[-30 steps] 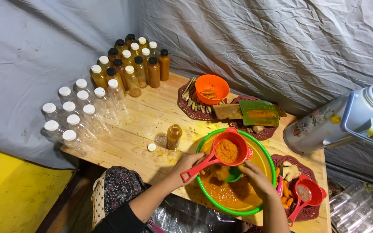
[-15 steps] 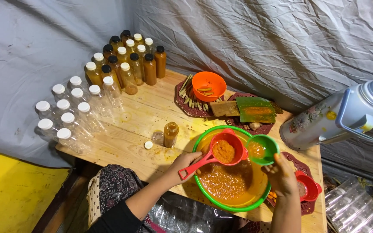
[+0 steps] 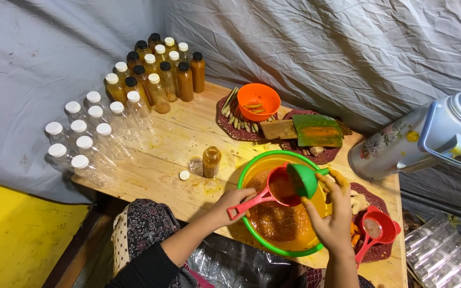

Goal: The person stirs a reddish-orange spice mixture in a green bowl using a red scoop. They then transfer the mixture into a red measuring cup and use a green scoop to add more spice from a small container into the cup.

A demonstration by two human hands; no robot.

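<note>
I had the red strainer scoop (image 3: 283, 188) at the centre of things, held level over the green-rimmed basin (image 3: 252, 165) of orange pulp, which sat at the near right of the wooden table (image 3: 172, 138). My left hand (image 3: 230, 205) was closed round the scoop's red handle at about eight o'clock from its bowl, fingers wrapped tight, which I judged kept the load over the basin so drips fell back in. My right hand (image 3: 332, 213) was clamped on a small green cup (image 3: 302, 178), tipped mouth-down toward the strainer from its three o'clock side, rim just above or touching it; I could not tell which. The fingers looked stained yellow. At ten o'clock from the basin stood one uncapped bottle (image 3: 211, 161) of amber liquid, with its white cap (image 3: 184, 175) lying just beside it, near enough, I supposed, for easy reach. Farther out at eleven o'clock, filled capped bottles (image 3: 158, 69) were grouped against the grey tarp (image 3: 321, 42), and empty clear bottles (image 3: 89, 133) stood in rows at nine to ten o'clock along the table's left edge. At twelve o'clock sat an orange bowl (image 3: 259, 101) on a dark mat, with stalks beside it and a green-stained chopping board (image 3: 317, 130). At two o'clock a large flask (image 3: 417, 138) lay tilted against the tarp. At four o'clock a second red scoop (image 3: 375, 232) rested on another mat near pale root pieces.
</note>
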